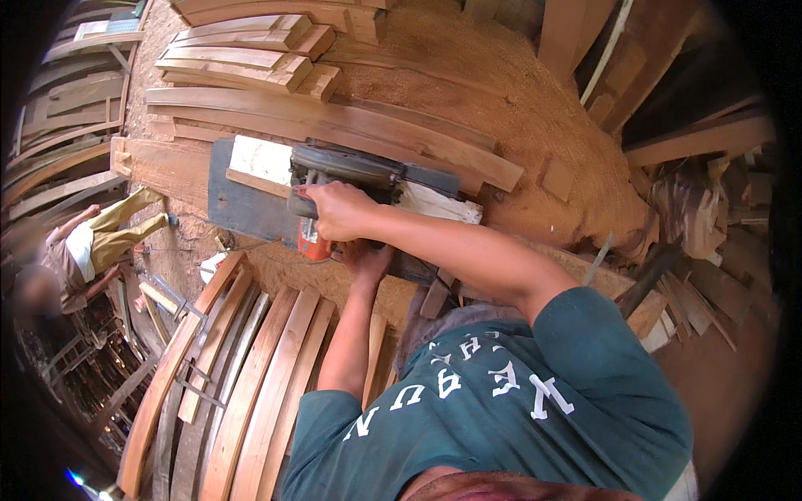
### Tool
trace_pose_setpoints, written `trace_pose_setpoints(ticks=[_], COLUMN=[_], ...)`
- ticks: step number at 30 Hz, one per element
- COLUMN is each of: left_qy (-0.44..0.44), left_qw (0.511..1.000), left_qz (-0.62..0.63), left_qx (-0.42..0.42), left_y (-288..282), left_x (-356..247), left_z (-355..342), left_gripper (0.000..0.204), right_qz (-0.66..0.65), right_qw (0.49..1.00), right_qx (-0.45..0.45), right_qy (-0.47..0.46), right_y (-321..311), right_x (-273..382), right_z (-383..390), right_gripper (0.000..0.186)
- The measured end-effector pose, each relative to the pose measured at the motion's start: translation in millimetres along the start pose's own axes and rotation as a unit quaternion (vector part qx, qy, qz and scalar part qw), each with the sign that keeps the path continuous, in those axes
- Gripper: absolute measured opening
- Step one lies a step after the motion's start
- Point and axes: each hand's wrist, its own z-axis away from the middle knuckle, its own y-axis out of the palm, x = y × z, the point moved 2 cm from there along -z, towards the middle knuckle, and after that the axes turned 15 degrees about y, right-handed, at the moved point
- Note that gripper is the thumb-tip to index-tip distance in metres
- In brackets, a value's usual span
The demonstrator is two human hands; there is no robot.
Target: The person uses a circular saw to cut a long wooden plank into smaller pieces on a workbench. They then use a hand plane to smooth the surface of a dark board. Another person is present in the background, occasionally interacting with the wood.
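My right hand [344,210] is closed around the dark handle of a handheld power tool [347,165]. This tool has a long dark body and an orange housing on the side nearer me. It sits across a white-topped wooden piece [261,165], which shows at both ends of the tool. My left hand [366,260] is beside the orange housing, under my right forearm. Its fingers look curled, but what they grip is partly hidden. Below the tool and the wooden piece lies a dark flat board [238,209].
Long curved timbers [263,359] lie side by side at the near left. More planks [334,121] and stacked beams [242,63] lie beyond the tool. Sawdust [468,92] covers the ground. Another person [79,255] is at the far left. Scrap wood [706,292] lies at right.
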Motion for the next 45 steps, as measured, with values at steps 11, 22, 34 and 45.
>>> trace_pose_setpoints(ticks=[11,22,34,45], left_qy=[0.056,0.081,0.1,0.097], left_qw=[0.994,0.99,0.99,0.993], left_qz=[-0.075,-0.062,-0.071,0.017], left_qx=[-0.05,-0.093,-0.07,-0.059], left_y=[44.5,25.0,41.2,63.9], left_x=[35.1,22.4,36.4,53.8], left_z=[-4.8,2.1,4.6,11.2], left_gripper=[0.12,0.124,0.113,0.118], right_qz=[-0.007,-0.004,-0.014,0.011], right_qw=[0.999,1.0,0.999,1.0], right_qx=[0.011,0.016,0.002,0.008], right_qy=[-0.029,-0.016,-0.037,-0.003], right_y=[12.0,25.8,33.9,40.6], right_x=[26.6,52.4,67.9,71.5], right_z=[-41.1,-79.3,-104.3,-102.3], right_gripper=[0.072,0.064,0.057,0.055])
